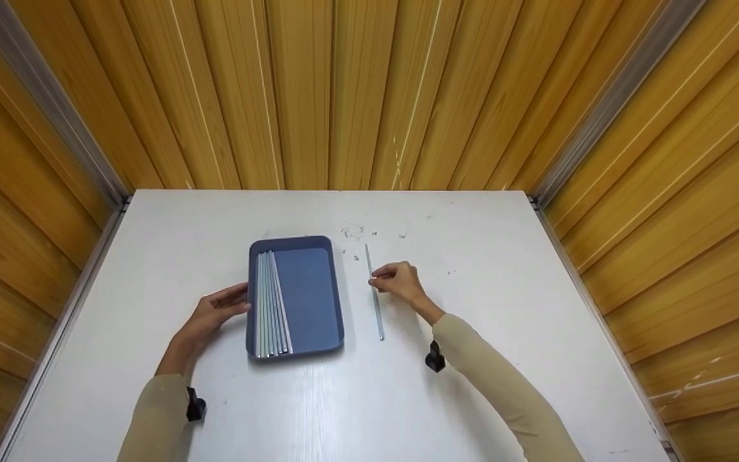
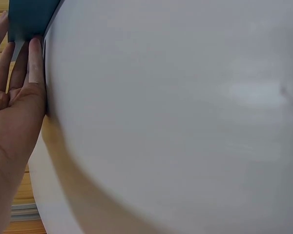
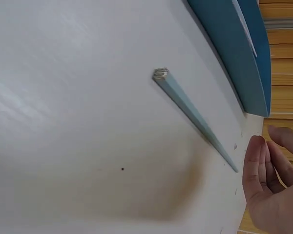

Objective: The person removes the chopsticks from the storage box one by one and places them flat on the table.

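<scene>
A pale blue-green chopstick point(image 1: 378, 314) with a silvery thick end lies on the white table, right of a blue tray point(image 1: 310, 301). Just above its middle is my right hand point(image 1: 400, 282), fingers bent; in the right wrist view that hand point(image 3: 276, 180) shows a gap between thumb and fingers, apart from the chopstick point(image 3: 190, 109). My left hand point(image 1: 212, 316) touches the tray's left wall with thumb and fingertips. In the left wrist view its fingers reach the tray's edge point(image 2: 31, 19) fairly straight. Inside the tray, several pale chopsticks point(image 1: 271, 308) lie side by side along the left.
Small dark crumbs point(image 1: 356, 258) are scattered on the table point(image 1: 472, 231) behind and beside the chopstick. Yellow wood-look panels point(image 1: 363, 96) close off the back and both sides. Black camera mounts point(image 1: 434, 357) sit at both wrists.
</scene>
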`<action>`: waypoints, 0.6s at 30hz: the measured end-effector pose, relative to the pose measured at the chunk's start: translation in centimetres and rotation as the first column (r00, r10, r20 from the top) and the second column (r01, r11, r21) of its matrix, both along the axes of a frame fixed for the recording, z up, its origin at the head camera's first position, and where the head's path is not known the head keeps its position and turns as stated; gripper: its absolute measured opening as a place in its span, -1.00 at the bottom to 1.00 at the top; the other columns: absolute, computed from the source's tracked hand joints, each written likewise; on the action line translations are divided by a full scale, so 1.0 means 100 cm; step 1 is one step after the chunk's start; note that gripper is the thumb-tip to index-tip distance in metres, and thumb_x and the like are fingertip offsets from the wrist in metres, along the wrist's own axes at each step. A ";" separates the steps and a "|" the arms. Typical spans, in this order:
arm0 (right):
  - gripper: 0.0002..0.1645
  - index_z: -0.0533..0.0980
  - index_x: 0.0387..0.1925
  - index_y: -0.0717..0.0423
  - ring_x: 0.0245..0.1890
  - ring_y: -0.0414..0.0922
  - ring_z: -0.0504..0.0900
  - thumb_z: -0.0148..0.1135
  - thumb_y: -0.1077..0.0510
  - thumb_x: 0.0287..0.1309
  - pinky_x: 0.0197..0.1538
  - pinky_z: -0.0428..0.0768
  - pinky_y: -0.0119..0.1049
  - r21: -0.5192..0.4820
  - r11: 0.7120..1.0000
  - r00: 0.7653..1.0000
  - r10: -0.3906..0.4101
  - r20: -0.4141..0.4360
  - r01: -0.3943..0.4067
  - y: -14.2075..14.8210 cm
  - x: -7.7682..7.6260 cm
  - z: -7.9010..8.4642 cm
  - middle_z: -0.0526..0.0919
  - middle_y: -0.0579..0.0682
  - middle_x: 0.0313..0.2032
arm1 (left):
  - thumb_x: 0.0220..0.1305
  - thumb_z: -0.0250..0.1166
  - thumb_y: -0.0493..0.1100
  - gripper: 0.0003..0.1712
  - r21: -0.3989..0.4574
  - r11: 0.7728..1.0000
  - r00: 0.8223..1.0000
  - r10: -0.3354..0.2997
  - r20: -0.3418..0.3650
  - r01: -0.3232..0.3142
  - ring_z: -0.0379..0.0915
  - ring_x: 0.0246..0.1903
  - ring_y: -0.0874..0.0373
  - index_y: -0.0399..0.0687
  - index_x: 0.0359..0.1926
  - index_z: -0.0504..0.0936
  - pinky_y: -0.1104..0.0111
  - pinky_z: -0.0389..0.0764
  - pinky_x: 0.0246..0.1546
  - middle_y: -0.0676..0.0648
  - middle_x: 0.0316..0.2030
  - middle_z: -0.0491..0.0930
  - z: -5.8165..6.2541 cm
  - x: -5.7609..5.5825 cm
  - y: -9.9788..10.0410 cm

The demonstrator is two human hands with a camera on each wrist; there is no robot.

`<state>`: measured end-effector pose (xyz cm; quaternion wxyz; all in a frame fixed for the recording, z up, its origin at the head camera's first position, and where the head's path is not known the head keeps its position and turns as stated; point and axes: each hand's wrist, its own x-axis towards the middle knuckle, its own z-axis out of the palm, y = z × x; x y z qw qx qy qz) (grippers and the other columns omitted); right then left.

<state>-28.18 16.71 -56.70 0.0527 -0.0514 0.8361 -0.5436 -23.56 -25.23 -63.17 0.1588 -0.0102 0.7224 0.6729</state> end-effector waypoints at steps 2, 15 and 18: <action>-0.79 0.69 -0.21 0.49 -0.41 -0.10 0.80 0.43 0.39 0.13 -0.29 0.80 -0.36 -0.006 0.999 0.999 0.042 0.022 -0.042 -0.003 -0.003 0.007 0.79 0.34 -0.29 | 0.28 0.47 -0.10 -0.14 0.002 1.000 1.000 0.003 0.003 -0.003 0.28 0.49 -0.04 -0.13 0.52 0.30 0.65 0.52 0.20 -0.22 0.48 0.34 0.001 0.000 0.001; -0.80 0.72 -0.22 0.41 -0.35 0.07 0.83 0.44 0.31 0.17 -0.28 0.80 -0.34 0.136 0.959 0.966 0.254 -0.038 -0.247 -0.042 -0.013 0.037 0.80 0.29 -0.28 | 0.29 0.46 -0.11 -0.16 -0.020 1.000 1.000 0.003 0.003 -0.003 0.24 0.50 -0.09 -0.12 0.51 0.32 0.56 0.49 0.30 -0.21 0.47 0.36 0.000 -0.001 0.002; -0.80 0.73 -0.20 0.39 -0.36 0.03 0.82 0.44 0.30 0.17 -0.24 0.82 -0.26 0.164 0.943 0.954 0.298 -0.032 -0.289 -0.050 -0.017 0.043 0.81 0.29 -0.27 | 0.29 0.46 -0.10 -0.15 -0.026 1.000 1.000 -0.001 0.000 0.001 0.23 0.51 -0.10 -0.11 0.52 0.31 0.51 0.47 0.35 -0.20 0.48 0.35 0.001 -0.001 0.001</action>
